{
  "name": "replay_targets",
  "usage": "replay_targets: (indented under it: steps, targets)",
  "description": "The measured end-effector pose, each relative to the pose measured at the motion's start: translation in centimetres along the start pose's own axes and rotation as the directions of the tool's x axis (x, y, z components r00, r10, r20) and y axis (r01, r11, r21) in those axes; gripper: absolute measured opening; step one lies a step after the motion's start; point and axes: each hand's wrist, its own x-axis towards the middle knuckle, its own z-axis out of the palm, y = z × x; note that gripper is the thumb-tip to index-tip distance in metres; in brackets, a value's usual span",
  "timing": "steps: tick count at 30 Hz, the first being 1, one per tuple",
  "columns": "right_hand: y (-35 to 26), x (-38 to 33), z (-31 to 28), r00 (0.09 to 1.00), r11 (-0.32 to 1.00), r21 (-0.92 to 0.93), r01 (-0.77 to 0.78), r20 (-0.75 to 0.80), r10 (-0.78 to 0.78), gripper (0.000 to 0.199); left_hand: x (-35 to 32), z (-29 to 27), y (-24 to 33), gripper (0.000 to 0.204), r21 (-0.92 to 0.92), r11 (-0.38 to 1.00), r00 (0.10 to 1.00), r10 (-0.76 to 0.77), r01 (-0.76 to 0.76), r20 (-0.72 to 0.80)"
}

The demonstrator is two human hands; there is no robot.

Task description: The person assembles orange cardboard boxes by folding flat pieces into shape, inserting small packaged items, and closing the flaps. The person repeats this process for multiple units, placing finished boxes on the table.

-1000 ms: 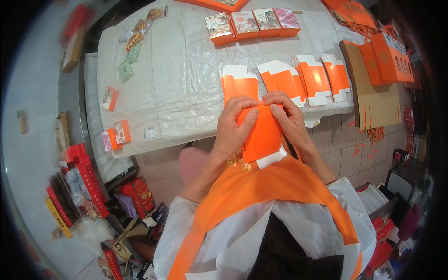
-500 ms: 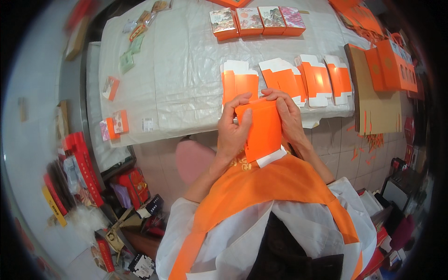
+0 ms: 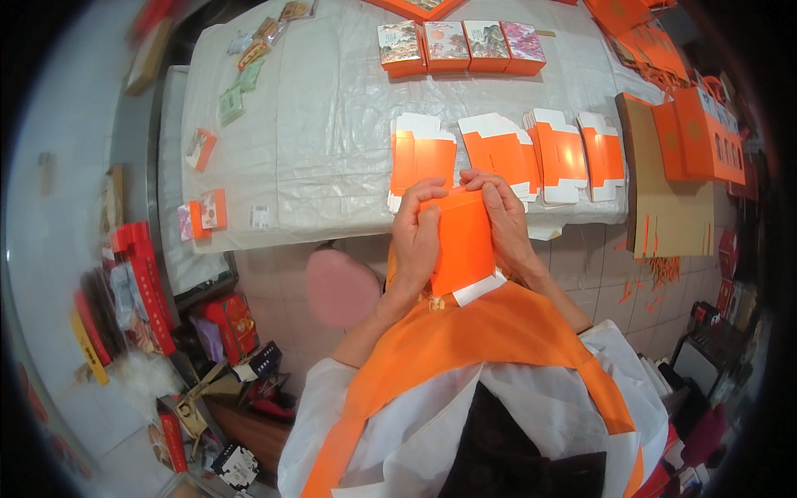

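An orange folding carton (image 3: 465, 245) is held in front of my apron, its white end flap (image 3: 480, 288) sticking out toward me. My left hand (image 3: 417, 236) grips its left edge, the thumb lying on the orange face and the fingers curled at the top. On the other edge, my right hand (image 3: 508, 228) wraps its fingers around the upper right corner. The far end of the carton is partly hidden by my fingertips. Just beyond my hands, a stack of flat orange and white cartons (image 3: 422, 158) lies on the covered table (image 3: 332, 149).
More flat carton stacks (image 3: 560, 153) lie to the right. Small boxes with printed lids (image 3: 447, 46) stand in a row farther back. Orange carrier bags (image 3: 701, 137) and a brown cardboard sheet (image 3: 677, 207) are at the right. A pink stool seat (image 3: 340, 286) sits below the table edge.
My hands and the carton stay together in nearly the same grip. The view has shifted slightly, so the table and its things appear a little lower.
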Motion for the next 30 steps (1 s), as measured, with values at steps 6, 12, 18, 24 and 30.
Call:
replay_targets:
  steps: [6, 12, 18, 24, 30]
  targets:
    - [0.6, -0.5, -0.9, 0.999, 0.999, -0.039, -0.010, 0.031, 0.011, 0.020, -0.7, -0.3, -1.2, 0.010, 0.105, 0.987, 0.992, 0.125, -0.122, -0.018]
    - [0.3, 0.8, -0.8, 0.986, 0.987, -0.089, 0.132, 0.115, -0.122, 0.008, -0.2, -0.2, -0.8, 0.011, 0.094, 0.991, 0.993, 0.099, -0.092, -0.071]
    - [-1.7, 6.3, 3.9, 0.848, 0.883, -0.393, 0.255, 0.530, -0.009, 0.005, 3.7, -7.3, 3.4, 0.030, 0.630, 0.763, 0.908, -0.356, 0.147, 0.220]
    - [2.0, 15.1, 11.7, 0.891, 0.927, -0.353, 0.129, 0.451, 0.048, 0.009, 7.3, -17.7, -1.9, 0.037, 0.113, 0.913, 0.920, -0.383, 0.391, -0.089]
    - [14.1, 32.7, 20.6, 0.794, 0.549, -0.675, 0.492, 0.607, 0.035, 0.034, 8.5, -31.1, -8.4, 0.056, -0.272, 0.891, 0.626, -0.450, 0.364, -0.637]
